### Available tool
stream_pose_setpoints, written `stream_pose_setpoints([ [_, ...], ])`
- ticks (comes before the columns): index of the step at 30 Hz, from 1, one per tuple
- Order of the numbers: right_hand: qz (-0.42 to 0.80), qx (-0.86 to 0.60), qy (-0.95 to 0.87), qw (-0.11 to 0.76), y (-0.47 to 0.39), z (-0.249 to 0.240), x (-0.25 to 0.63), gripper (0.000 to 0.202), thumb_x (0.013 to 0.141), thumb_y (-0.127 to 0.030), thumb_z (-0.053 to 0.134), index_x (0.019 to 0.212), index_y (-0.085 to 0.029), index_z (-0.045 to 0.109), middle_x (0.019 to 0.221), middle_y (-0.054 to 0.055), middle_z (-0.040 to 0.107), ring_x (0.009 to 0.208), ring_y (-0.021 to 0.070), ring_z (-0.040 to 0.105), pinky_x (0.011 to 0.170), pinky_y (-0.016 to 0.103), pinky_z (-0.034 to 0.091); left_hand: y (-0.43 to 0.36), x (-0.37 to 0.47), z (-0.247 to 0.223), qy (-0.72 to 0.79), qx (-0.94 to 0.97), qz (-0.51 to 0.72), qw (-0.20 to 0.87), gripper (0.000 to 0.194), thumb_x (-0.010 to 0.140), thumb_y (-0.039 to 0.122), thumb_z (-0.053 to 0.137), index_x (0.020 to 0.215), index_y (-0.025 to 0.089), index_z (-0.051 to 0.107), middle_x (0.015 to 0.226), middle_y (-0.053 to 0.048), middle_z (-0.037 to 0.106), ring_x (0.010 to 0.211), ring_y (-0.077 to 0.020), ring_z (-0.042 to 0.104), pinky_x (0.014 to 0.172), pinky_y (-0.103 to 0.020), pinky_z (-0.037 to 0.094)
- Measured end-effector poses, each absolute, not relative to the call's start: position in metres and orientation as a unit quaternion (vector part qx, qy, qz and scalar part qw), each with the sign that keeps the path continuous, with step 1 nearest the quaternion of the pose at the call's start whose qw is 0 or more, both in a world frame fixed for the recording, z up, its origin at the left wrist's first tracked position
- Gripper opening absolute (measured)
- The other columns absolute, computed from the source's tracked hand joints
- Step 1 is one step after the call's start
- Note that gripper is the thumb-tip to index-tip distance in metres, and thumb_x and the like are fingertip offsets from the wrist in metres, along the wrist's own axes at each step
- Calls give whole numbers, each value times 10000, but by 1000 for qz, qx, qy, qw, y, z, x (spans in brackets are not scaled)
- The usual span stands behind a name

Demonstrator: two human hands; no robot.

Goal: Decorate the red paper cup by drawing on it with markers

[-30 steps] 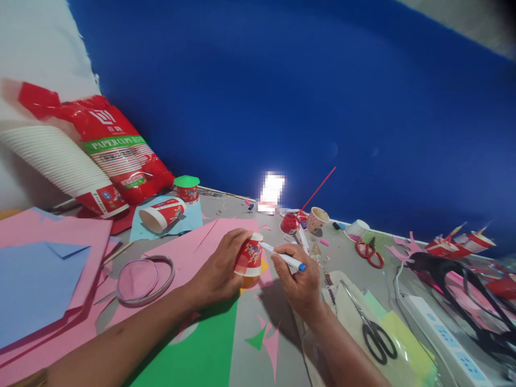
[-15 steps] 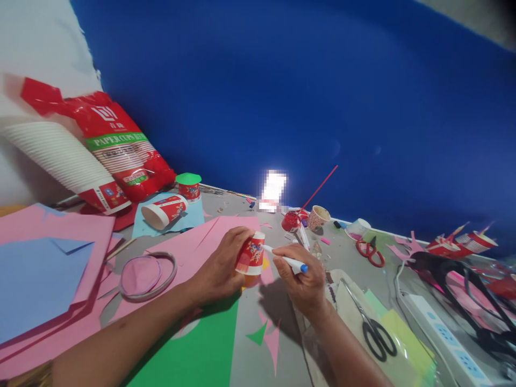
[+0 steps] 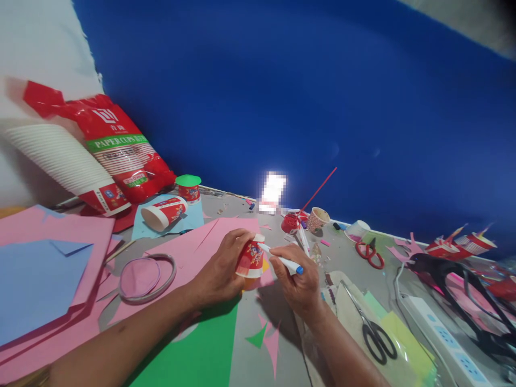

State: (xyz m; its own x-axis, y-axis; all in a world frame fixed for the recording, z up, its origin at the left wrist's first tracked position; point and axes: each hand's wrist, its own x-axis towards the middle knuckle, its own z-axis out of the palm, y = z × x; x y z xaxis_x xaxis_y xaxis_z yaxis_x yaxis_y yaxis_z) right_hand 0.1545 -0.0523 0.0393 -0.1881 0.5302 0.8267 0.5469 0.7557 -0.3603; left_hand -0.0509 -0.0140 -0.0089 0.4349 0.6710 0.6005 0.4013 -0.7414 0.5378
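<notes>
The red printed paper cup (image 3: 253,256) is in the left hand (image 3: 221,267), just beyond its palm, with the fingers bent over its left side and the thumb low near its wide white rim; the grasp is firm enough to keep the cup slightly tilted, its narrower end up. Orange paper (image 3: 250,284) shows just below the cup, and whether the cup touches it cannot be told. The right hand (image 3: 298,277) is to the right of the cup, apart from it, pinching a white marker (image 3: 288,264) with a blue end. The marker points left, its tip at the cup's upper right side; actual contact is too small to make out. Below the hands a green sheet (image 3: 193,349) lies on the grey table (image 3: 245,365), with a green scrap (image 3: 257,337) and a pink scrap (image 3: 272,349) to its right. Left of the left hand, a pink disc (image 3: 139,278) lies partly inside a grey ring (image 3: 172,275). Black-handled scissors (image 3: 377,337) rest right of the right forearm. Farther back, another printed cup (image 3: 172,213) lies on its side near one topped by a green disc (image 3: 188,180), with a red paper-cup bag (image 3: 121,148) behind them at far left.
</notes>
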Motion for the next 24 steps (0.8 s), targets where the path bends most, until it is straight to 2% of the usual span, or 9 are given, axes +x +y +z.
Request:
stream_pose_setpoints([
  [12, -6, -358, -772, 524, -52, 39, 154, 149, 1052, -246, 596, 1024, -233, 741, 861, 61, 789, 737, 199, 709, 693, 343, 588, -16, -49, -8, 330, 831, 420, 157, 812, 813, 96, 691, 1512, 301, 332, 1446, -121, 478, 1376, -332, 505, 1160, -550, 502],
  [19, 2, -338, -773, 536, -52, 39, 154, 127, 1028, -185, 625, 1049, -238, 739, 868, 53, 794, 755, 197, 715, 705, 328, 579, -16, -49, -6, 323, 832, 423, 158, 783, 826, 118, 708, 1495, 295, 341, 1428, -118, 482, 1359, -321, 510, 1162, -539, 500],
  [24, -7, -347, -773, 531, -53, 40, 154, 135, 1046, -225, 604, 1035, -238, 739, 859, 56, 789, 734, 201, 715, 694, 336, 582, -15, -49, -8, 322, 831, 424, 160, 790, 829, 128, 714, 1503, 293, 336, 1444, -122, 473, 1372, -326, 496, 1171, -542, 493],
])
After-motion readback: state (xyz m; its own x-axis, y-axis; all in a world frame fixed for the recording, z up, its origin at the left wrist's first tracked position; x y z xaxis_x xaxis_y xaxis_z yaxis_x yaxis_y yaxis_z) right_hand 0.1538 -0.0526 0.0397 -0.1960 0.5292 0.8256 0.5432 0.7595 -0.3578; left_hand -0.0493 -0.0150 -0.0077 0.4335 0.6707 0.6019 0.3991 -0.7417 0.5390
